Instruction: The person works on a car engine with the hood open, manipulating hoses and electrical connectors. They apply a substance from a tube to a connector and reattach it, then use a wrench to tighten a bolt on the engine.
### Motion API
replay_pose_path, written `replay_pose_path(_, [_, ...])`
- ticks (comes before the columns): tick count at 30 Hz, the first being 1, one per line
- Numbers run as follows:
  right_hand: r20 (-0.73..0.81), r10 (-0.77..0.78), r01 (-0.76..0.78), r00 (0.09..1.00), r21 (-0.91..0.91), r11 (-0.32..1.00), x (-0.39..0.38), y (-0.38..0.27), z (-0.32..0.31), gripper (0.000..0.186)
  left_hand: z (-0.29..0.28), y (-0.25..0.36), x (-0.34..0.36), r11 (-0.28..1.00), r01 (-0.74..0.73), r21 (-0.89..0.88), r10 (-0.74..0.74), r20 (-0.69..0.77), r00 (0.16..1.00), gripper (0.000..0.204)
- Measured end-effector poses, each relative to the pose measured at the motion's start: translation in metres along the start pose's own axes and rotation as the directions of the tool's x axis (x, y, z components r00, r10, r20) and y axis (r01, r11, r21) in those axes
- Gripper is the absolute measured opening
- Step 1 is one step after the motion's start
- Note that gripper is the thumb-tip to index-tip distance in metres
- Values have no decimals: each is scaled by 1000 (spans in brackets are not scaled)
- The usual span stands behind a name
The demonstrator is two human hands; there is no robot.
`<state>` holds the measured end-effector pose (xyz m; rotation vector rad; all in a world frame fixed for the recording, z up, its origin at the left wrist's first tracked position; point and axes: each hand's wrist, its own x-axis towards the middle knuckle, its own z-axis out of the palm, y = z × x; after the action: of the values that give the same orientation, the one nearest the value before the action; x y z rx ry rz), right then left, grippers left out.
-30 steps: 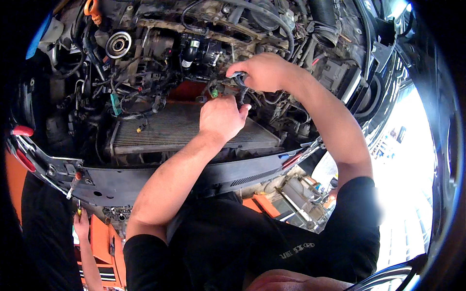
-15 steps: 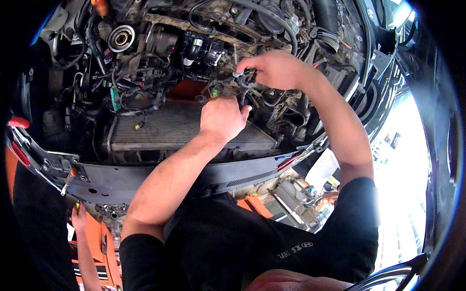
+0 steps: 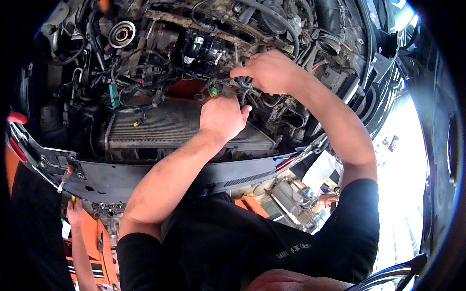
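Observation:
In a car's open engine bay, both my hands reach over the radiator (image 3: 189, 131). My left hand (image 3: 223, 119) is curled at its far edge, thumb sticking out to the right; its fingertips and whatever they hold are hidden. A green connector (image 3: 213, 91) sits just beyond its knuckles. Farther right, my right hand (image 3: 273, 72) bends down over a black wiring harness (image 3: 245, 83), fingers closed around part of it and the index pointing left. The exact grip is partly covered by the hand. Beyond them is a black engine part with a curved pipe (image 3: 195, 47).
The front panel (image 3: 160, 179) of the car crosses in front of my body. An orange-handled tool (image 3: 65, 177) rests at its left end. A co-worker's hand (image 3: 74, 213) is at lower left, near an orange cabinet (image 3: 94, 242). A round metal pulley (image 3: 122, 34) lies far left.
My right hand has shifted slightly left and turned, covering the bright bit that showed at its fingertips. The left hand stays nearly in place. The co-worker's hand has moved slightly left.

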<state>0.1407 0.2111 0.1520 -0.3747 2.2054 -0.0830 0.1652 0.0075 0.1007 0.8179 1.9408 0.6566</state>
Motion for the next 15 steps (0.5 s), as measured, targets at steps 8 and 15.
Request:
replay_pose_path(8, [179, 8, -5, 984, -14, 1000, 34, -1, -16, 51, 3, -2, 1, 1000, -3, 2, 3, -15, 1000, 44])
replay_pose_path(15, [216, 128, -166, 968, 169, 972, 39, 12, -13, 47, 5, -4, 1, 1000, -21, 8, 22, -38, 999, 49])
